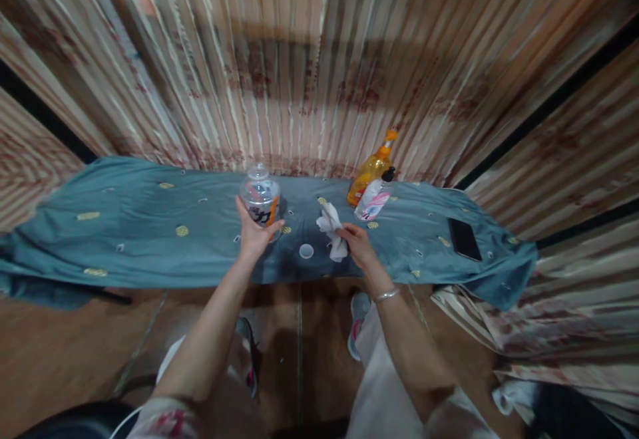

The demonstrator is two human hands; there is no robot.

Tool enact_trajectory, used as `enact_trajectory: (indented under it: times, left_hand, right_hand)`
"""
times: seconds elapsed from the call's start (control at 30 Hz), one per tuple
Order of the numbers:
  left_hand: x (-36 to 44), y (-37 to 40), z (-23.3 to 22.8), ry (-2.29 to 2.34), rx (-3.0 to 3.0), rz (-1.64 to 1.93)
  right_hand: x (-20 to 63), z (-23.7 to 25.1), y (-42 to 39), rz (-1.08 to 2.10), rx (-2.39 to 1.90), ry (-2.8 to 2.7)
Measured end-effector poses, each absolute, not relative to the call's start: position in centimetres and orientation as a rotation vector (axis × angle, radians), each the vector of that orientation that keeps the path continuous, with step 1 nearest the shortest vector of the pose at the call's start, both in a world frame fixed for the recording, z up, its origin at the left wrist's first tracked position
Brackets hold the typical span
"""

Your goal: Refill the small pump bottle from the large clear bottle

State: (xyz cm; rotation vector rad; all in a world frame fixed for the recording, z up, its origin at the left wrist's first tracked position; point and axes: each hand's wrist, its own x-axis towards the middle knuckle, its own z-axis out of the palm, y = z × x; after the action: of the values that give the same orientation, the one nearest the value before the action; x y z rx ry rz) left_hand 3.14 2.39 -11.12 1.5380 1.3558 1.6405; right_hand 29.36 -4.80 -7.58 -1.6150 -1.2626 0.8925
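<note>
Clear round plastic jar with orange-and-white label (259,199) upright, long axis vertical, mouth up, left hand (253,234) fingers curled round its near side, right hand (355,243) pinching crumpled white cloth (333,229), small white lid (306,251) between hands, teal patterned cloth-covered table (150,233), striped curtain (309,73) behind.

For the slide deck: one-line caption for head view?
Left hand grips clear jar; right hand holds white cloth.

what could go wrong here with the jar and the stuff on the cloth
The clear plastic jar has no lid on, and the left hand only grips its side, so it may tip. The small white round cap lies near the table's front edge, by the right hand holding a white crumpled tissue, which might knock it off.
</note>
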Motion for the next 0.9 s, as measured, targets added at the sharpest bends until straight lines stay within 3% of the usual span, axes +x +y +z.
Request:
enact_trajectory:
  times: [0.3,0.43,0.73,0.9]
  left_hand:
    - [3.7,3.4,-10.7,1.448,1.327,1.571]
    - [3.5,2.8,-10.2,1.379,1.334,1.568]
    - [2.6,0.6,-9.4,1.229,1.437,1.539]
    - [1.7,-0.5,-9.0,1.370,1.592,1.463]
  right_hand:
    - [21.3,-1.2,1.9,0.915,-1.159,-1.298]
    - [18.3,0.2,2.8,0.695,-1.279,-1.556]
    - [16.2,-2.5,-2.9,-0.089,-1.243,-2.019]
    - [15.1,0.2,-3.0,-0.288,-1.223,-2.246]
